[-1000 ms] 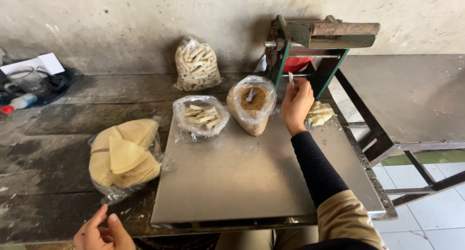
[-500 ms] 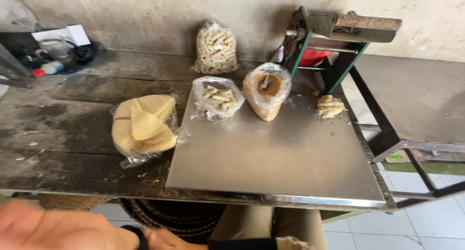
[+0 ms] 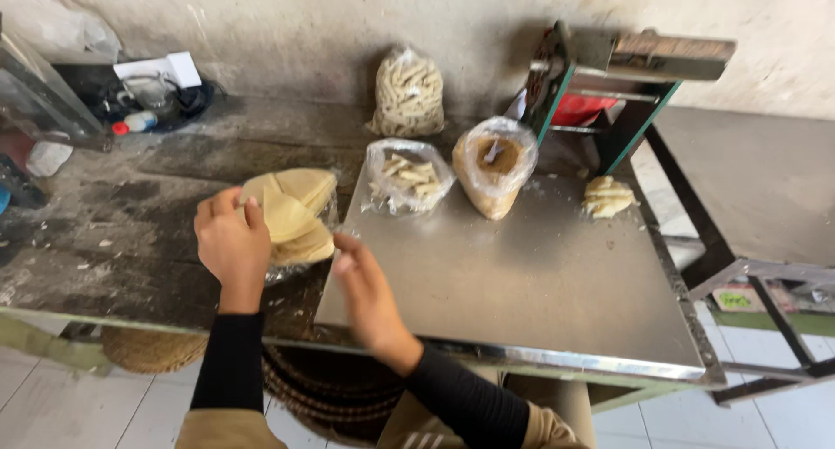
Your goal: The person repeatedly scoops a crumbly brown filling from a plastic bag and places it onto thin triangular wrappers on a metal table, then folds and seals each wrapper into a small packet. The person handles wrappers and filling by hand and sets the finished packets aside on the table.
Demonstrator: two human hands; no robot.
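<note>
My left hand hovers in front of an open clear bag of pale yellow flat wrappers, its fingers curled, nothing visibly gripped. My right hand is beside it over the near left corner of a steel plate, fingers loosely apart and empty. On the plate's far side stand a clear bag of short dough sticks, an open bag of brown filling and a small heap of folded dough.
A green-framed metal press stands at the back right. A tied bag of pale sticks leans on the wall. Clutter with a bottle lies at the far left. A woven basket sits under the worn bench.
My right hand left the press area and dropped out of view, and both hands have now risen to the bag of wrappers. The view has shifted left.
</note>
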